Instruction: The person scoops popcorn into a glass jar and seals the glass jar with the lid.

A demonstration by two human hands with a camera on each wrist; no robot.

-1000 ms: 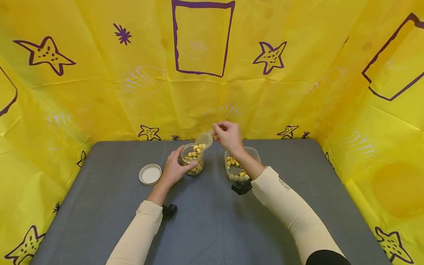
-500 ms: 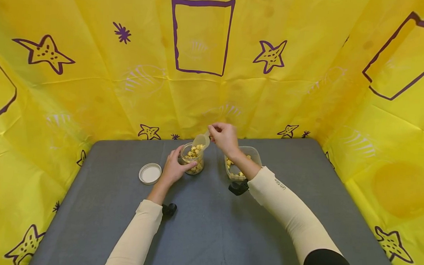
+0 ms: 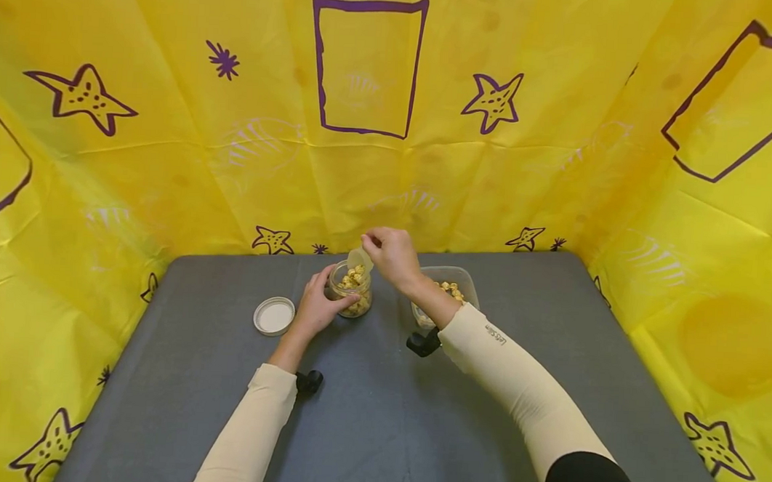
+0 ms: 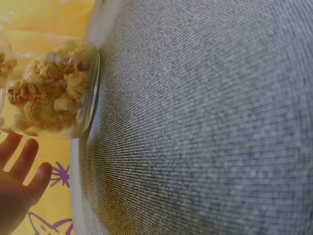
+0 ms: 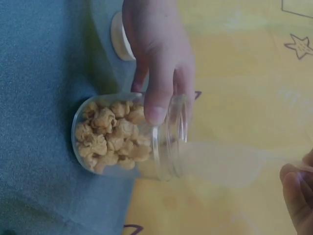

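Note:
In the head view my left hand holds a clear glass jar from its left side, thumb in front. The jar stands upright on the table, with caramel popcorn inside. My right hand pinches the handle of a translucent plastic scoop. Its bowl is tipped down at the jar's mouth, and popcorn shows by it. From the right wrist the scoop looks pale and blurred at the rim. Some left-hand fingers are hidden behind the jar.
A clear plastic container with more popcorn stands right of the jar, partly hidden under my right forearm. The jar's round white lid lies to the left on the grey table. A yellow printed cloth rises behind.
My right hand has moved left and slightly down with the scoop, which has tipped further into the jar's mouth. My left hand and the jar have stayed put.

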